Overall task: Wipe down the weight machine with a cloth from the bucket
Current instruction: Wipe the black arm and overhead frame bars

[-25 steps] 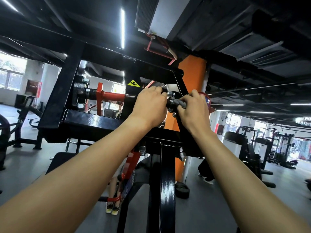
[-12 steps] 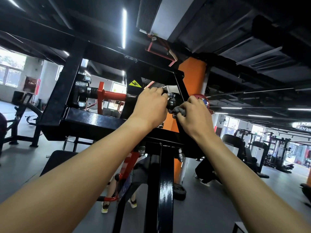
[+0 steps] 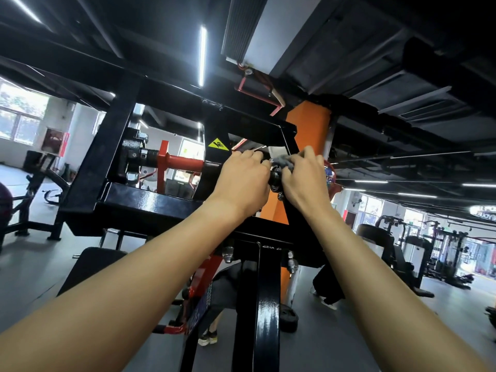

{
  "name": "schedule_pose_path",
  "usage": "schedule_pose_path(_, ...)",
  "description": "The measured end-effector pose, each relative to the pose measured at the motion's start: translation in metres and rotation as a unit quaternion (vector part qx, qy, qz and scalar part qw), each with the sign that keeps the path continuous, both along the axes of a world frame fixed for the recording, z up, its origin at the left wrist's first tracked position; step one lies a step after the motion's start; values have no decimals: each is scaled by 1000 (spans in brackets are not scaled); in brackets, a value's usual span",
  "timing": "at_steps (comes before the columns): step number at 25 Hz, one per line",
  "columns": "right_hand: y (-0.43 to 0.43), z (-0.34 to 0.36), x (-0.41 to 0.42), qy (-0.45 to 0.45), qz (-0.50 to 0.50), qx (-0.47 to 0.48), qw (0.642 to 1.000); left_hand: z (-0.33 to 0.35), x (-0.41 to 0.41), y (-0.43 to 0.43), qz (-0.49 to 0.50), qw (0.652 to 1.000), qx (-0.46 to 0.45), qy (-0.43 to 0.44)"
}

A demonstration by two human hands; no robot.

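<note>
Both arms are stretching up to the black steel weight machine frame (image 3: 150,197). The left hand (image 3: 241,178) is curling its fingers around the dark end of the red horizontal bar (image 3: 185,163). The right hand (image 3: 303,181) is gripping a crumpled grey cloth (image 3: 284,161) in bent fingers, pressing it onto the black round hub (image 3: 275,179) between the two hands.

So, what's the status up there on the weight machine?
Left hand grips black steel shaft. Right hand holds crumpled grey cloth against black pivot hub. Nothing seen blocking.
</note>
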State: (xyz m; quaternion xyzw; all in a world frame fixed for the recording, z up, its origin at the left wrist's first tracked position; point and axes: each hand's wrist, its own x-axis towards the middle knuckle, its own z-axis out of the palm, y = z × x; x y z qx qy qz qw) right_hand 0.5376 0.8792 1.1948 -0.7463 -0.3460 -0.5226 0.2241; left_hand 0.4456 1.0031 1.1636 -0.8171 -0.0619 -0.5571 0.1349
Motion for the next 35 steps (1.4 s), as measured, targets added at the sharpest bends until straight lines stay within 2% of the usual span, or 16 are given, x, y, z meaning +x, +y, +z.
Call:
schedule_pose_path(2, -8, -11, -1, -25, -1, -22, 999, 0, 1, 2, 0, 1000, -4, -2)
schedule_pose_path(7, 7, 8, -5, 31, -32, -17, 999, 4, 1, 5, -1, 1000, -12, 6)
schedule_pose_path(13, -20, -28, -24, 34, -56, -26, 997, -3, -3, 4, -1, 998, 15, 61)
schedule_pose_path(18, -27, -35, -37, 25, -80, -78, 993, -18, -19, 0, -92, 988, -38, 115)
schedule_pose_path(21, -24, -32, -34, 27, -68, -67, 995, -22, -26, 0, -139, 985, -53, 91)
schedule_pose_path(27, -29, -38, -36, 33, -84, -78, 993, -31, -34, -7, -66, 996, -20, 49)
schedule_pose_path(29, -24, -34, -38, 40, -93, -85, 991, -37, -38, -9, -62, 996, -20, 62)
schedule_pose_path(32, -29, -36, -42, 102, -53, -84, 990, -42, -49, -15, -89, 984, -84, 128)
schedule_pose_path(35, -45, -50, -52, 237, 84, 20, 968, -52, -57, -20, -86, 985, -91, 119)
